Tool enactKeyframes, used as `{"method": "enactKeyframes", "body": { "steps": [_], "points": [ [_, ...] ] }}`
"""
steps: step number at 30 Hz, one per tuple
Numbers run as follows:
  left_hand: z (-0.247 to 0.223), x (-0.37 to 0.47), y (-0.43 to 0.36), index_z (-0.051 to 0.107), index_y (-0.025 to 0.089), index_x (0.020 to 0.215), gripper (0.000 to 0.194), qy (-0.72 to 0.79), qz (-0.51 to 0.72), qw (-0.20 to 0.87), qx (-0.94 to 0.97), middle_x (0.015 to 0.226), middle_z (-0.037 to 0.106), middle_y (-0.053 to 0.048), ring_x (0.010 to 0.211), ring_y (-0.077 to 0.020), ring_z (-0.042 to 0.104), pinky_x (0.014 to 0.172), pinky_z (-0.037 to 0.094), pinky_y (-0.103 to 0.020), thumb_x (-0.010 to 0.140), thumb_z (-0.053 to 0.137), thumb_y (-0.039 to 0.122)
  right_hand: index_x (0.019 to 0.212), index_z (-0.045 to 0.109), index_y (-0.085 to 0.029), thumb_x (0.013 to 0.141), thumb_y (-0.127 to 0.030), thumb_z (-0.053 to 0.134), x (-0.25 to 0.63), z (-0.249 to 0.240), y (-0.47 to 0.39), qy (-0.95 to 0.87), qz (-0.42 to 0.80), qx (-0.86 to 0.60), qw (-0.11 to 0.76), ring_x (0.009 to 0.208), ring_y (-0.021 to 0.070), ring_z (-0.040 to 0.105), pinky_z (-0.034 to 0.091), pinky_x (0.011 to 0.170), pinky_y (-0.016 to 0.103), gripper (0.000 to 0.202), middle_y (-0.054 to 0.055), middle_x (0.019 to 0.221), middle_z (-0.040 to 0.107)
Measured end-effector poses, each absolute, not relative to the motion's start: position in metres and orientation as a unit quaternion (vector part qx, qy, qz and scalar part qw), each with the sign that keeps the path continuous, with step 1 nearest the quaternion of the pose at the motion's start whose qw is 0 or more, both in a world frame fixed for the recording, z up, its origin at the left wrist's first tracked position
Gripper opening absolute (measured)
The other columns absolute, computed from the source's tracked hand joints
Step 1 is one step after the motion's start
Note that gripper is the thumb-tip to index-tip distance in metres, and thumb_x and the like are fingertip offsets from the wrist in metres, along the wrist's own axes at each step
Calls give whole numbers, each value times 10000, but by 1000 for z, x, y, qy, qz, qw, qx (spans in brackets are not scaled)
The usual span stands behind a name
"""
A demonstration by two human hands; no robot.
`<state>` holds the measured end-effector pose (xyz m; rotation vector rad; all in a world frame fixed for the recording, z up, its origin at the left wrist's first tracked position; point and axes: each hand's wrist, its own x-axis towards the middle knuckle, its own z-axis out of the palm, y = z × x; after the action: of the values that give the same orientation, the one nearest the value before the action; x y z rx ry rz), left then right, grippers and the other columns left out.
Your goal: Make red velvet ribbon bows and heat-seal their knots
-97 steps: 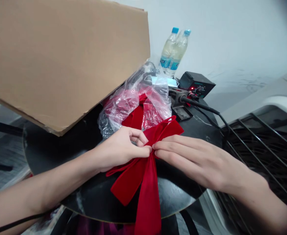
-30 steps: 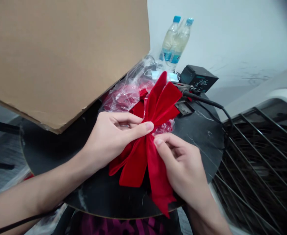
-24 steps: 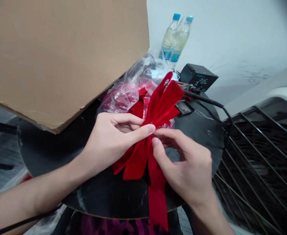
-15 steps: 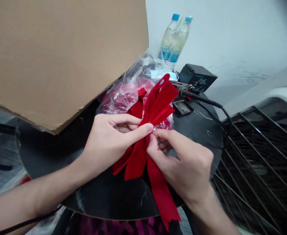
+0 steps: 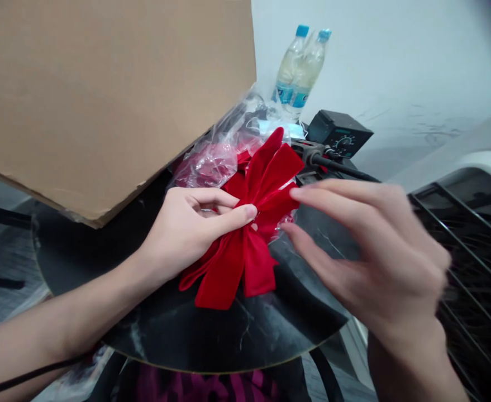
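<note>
A red velvety ribbon bow with several loops fanned out is in the middle of the head view, over the round table. My left hand is closed on its gathered centre, thumb on top. A small pale spot shows just beside the thumb tip. My right hand, slightly blurred, is at the bow's right side with thumb and fingers apart. Its fingertips are close to a right-hand loop; I cannot tell whether they touch it. Behind the bow lies a clear plastic bag with red material in it.
A big cardboard box covers the left of the black marbled table. At the back stand two bottles, a blue face mask and a black box with a dial. A wire rack is at the right.
My right hand has let go of the ribbon and moved right, its fingers spreading. The long tail that hung past the table edge is now drawn up into the bow. My left hand keeps its pinch.
</note>
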<state>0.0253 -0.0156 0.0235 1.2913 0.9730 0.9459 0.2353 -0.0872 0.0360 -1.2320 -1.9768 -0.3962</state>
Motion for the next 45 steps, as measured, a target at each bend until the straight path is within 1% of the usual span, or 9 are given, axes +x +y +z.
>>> {"method": "enactKeyframes", "body": {
  "steps": [3, 7, 10, 18, 22, 29, 37, 41, 45],
  "points": [
    [26, 25, -17, 829, 205, 782, 102, 416, 402, 582, 571, 741, 806, -4, 645, -149, 729, 574, 555, -167, 721, 907, 229, 1201, 677, -263, 954, -162, 715, 242, 43, -72, -840, -170, -424, 292, 1121, 276, 667, 497, 976, 464, 269, 58, 1122, 758],
    [23, 23, -17, 833, 198, 823, 143, 430, 388, 568, 584, 753, 808, -21, 648, -171, 737, 574, 564, -193, 721, 907, 264, 1182, 643, -245, 1015, -237, 646, 241, 45, -61, -852, -164, -427, 257, 1066, 265, 660, 476, 901, 435, 167, 90, 1162, 722],
    [20, 22, -17, 828, 184, 824, 173, 438, 382, 553, 596, 751, 803, -36, 645, -183, 737, 563, 566, -205, 711, 912, 286, 1119, 654, -218, 1030, -210, 607, 240, 47, -62, -861, -162, -423, 232, 1017, 260, 655, 462, 867, 422, 101, 90, 1098, 722],
    [20, 24, -17, 822, 190, 799, 131, 443, 376, 534, 614, 722, 786, -12, 665, -178, 740, 560, 561, -192, 719, 897, 263, 975, 657, -158, 1035, -216, 589, 237, 48, -62, -867, -151, -434, 195, 809, 234, 604, 435, 741, 382, 107, 76, 900, 666],
    [20, 26, -19, 814, 191, 777, 96, 443, 383, 486, 648, 716, 777, 6, 661, -157, 729, 570, 551, -175, 731, 881, 242, 1061, 647, -166, 1024, -173, 587, 237, 52, -66, -863, -91, -469, 165, 768, 213, 581, 431, 704, 356, 71, 65, 939, 656],
    [24, 28, -26, 794, 185, 786, 105, 446, 392, 376, 712, 763, 798, -5, 661, -159, 732, 613, 577, -198, 792, 835, 281, 999, 632, -220, 997, -214, 665, 241, 53, -60, -847, 45, -492, 197, 761, 149, 639, 464, 690, 281, 33, 5, 949, 688],
    [18, 27, -26, 822, 213, 851, 114, 422, 402, 330, 743, 818, 819, -6, 676, -165, 736, 665, 600, -226, 829, 813, 325, 969, 625, -197, 975, -193, 656, 235, 48, -64, -843, -8, -497, 204, 833, 194, 619, 454, 764, 335, 32, 21, 922, 682],
    [18, 28, -27, 825, 214, 837, 96, 416, 394, 346, 743, 826, 821, -2, 697, -157, 739, 687, 598, -210, 827, 815, 310, 981, 626, -176, 1009, -191, 600, 235, 45, -65, -855, -34, -480, 192, 812, 204, 597, 443, 773, 354, 41, 33, 899, 667],
    [20, 28, -22, 828, 209, 815, 85, 442, 364, 471, 671, 765, 805, -5, 665, -161, 735, 603, 569, -194, 776, 856, 279, 974, 630, -154, 1034, -150, 504, 238, 40, -61, -880, -128, -428, 160, 760, 212, 549, 410, 715, 372, 139, 63, 875, 645]
  ]
}}
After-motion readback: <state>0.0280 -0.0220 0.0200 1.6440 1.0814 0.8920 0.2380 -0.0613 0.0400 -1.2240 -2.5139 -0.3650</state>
